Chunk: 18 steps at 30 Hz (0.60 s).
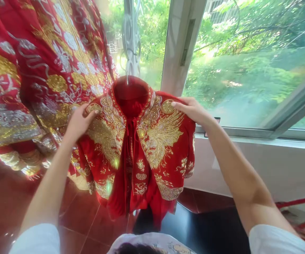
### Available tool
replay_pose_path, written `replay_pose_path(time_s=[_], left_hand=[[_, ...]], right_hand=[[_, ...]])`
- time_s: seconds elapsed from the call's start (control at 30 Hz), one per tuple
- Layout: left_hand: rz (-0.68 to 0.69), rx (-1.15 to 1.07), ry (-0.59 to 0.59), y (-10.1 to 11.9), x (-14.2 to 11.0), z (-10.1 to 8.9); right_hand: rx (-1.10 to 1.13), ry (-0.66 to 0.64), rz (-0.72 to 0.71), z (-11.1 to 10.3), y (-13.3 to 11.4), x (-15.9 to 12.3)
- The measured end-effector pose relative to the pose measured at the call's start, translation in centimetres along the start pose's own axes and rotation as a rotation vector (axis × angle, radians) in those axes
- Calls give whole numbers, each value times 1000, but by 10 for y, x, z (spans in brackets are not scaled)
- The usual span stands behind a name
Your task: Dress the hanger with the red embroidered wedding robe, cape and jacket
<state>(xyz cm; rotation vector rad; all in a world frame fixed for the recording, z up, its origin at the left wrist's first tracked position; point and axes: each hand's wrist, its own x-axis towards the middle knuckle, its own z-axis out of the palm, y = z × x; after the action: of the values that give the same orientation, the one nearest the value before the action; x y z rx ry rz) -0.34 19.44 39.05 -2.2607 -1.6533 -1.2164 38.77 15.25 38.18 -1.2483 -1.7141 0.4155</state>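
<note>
While my left hand (78, 121) and right hand (193, 110) grip the red jacket (148, 144) by its shoulders, gold embroidery (167, 135) glitters, hanger hook (127, 78) at collar.

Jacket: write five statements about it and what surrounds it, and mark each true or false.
1. The left hand grips the jacket. True.
2. The right hand hangs free. False: it grips the jacket too.
3. The embroidery is all blue. False: it is gold and silvery.
4. Green leaves show through the window. True.
5. The other red garments are on the right. False: they are on the left.
</note>
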Motion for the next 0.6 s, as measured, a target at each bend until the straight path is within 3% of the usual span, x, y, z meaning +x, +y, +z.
replay_pose_path(time_s=[0.13, 0.27, 0.37, 0.47, 0.53, 0.6], left_hand=[[-125, 177, 322, 42, -33, 31], [-62, 264, 397, 61, -66, 62], [-50, 295, 417, 60, -106, 97], [-78, 270, 321, 49, -139, 131], [-113, 245, 288, 36, -148, 142], [-81, 260, 279, 24, -149, 142]], right_hand=[[-394, 537, -76, 36, -12, -15], [-573, 729, -100, 77, -14, -43], [-604, 675, -73, 126, -3, -80], [-562, 449, 16, 176, 20, -104], [-539, 398, 28, 194, 39, -105], [-479, 390, -28, 196, 55, -99]])
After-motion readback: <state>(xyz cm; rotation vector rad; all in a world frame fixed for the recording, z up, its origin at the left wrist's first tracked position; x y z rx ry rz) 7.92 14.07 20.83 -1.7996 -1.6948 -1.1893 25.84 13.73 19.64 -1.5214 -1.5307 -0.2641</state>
